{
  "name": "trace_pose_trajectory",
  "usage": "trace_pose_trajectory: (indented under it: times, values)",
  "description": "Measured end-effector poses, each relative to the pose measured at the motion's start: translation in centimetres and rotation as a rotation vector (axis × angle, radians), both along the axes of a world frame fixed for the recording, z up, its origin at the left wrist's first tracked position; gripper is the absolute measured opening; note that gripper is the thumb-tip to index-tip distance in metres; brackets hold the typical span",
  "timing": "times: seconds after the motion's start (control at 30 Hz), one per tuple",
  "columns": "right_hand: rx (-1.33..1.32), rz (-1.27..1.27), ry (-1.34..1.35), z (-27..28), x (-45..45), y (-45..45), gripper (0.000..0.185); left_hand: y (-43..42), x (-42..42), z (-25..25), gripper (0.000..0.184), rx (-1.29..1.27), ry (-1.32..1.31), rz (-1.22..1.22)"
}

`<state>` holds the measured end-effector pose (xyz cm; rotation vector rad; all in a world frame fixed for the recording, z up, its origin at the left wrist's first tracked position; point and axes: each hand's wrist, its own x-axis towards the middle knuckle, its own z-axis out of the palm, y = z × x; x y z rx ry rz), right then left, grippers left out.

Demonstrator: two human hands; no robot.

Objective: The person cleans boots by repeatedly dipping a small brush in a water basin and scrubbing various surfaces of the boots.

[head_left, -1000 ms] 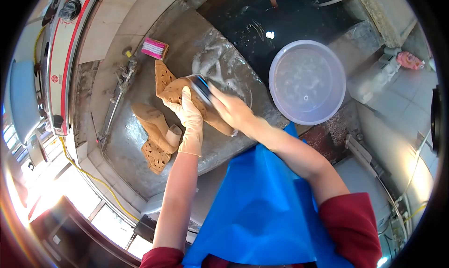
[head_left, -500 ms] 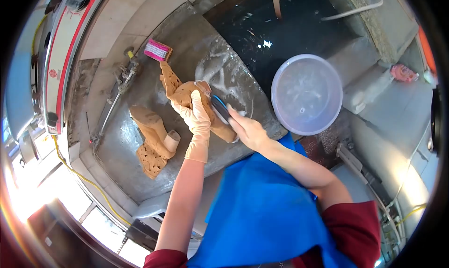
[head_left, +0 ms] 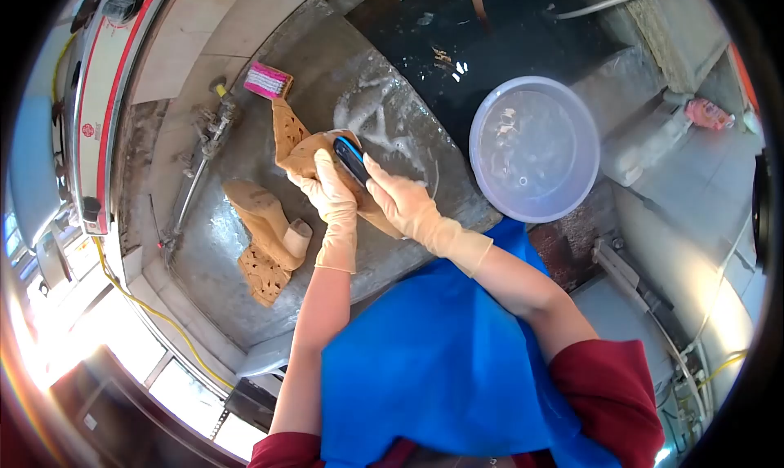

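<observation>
My left hand (head_left: 328, 194), in a pale rubber glove, grips a tan shoe (head_left: 304, 151) with a perforated flap. The shoe lies over the wet grey slab, its flap pointing up and left. In my gloved right hand (head_left: 402, 202) is a black and blue scrub brush (head_left: 350, 159), pressed against the shoe's upper side; its bristles are hidden. A second tan shoe (head_left: 260, 211), with a similar perforated flap and a light heel, lies on the slab left of my left hand.
A pink and white brush (head_left: 268, 80) lies at the slab's (head_left: 327, 68) back edge, beside a wall tap (head_left: 214, 133). Suds cover part of the slab. At right, a pale purple basin (head_left: 535, 211) of cloudy water stands near a dark water tank (head_left: 506, 39).
My right hand has moved up and left, carrying the brush along the shoe towards its flap end. The shoe and my left hand have shifted slightly left in view.
</observation>
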<state>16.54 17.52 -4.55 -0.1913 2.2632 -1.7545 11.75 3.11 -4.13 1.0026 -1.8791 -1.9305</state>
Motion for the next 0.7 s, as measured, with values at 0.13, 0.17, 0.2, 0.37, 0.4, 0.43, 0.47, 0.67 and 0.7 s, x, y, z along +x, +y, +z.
trace_pose_trajectory:
  times: [0.13, 0.17, 0.2, 0.37, 0.4, 0.43, 0.47, 0.67, 0.7]
  values:
    - [0.061, -0.057, -0.095, -2.3, 10.7, 4.6, 0.047, -0.4, 0.3, -1.4, 0.071, -0.268, 0.048, -0.1]
    - [0.071, -0.062, -0.092, -2.1, 10.6, 4.6, 0.047, -0.1, 0.2, -1.3, 0.071, -0.258, 0.052, -0.105]
    - [0.055, -0.088, -0.138, -1.6, 9.8, 4.1, 0.048, 0.3, 0.1, -1.1, 0.072, -0.267, 0.013, -0.099]
    - [0.036, -0.092, -0.245, 0.7, 1.9, 0.9, 0.046, -0.1, 0.3, -0.6, 0.076, -0.172, 0.034, -0.071]
    - [0.037, -0.102, -0.247, 0.7, 4.0, 1.7, 0.046, -0.1, 0.4, -0.7, 0.076, -0.17, 0.033, -0.082]
    - [0.003, -0.142, -0.156, 0.1, 8.1, 3.2, 0.048, -0.3, 0.5, -1.1, 0.075, -0.225, 0.035, -0.12]
    - [-0.03, -0.181, -0.063, -1.5, 12.2, 4.0, 0.05, -0.4, 0.5, -1.5, 0.074, -0.28, 0.038, -0.156]
    - [0.03, -0.195, -0.311, 0.0, 3.7, 0.6, 0.046, 0.4, 0.3, -1.3, 0.065, -0.238, 0.106, -0.156]
    - [0.016, -0.195, -0.369, 0.7, 4.2, 0.9, 0.048, 0.4, 0.4, -1.2, 0.065, -0.24, 0.106, -0.165]
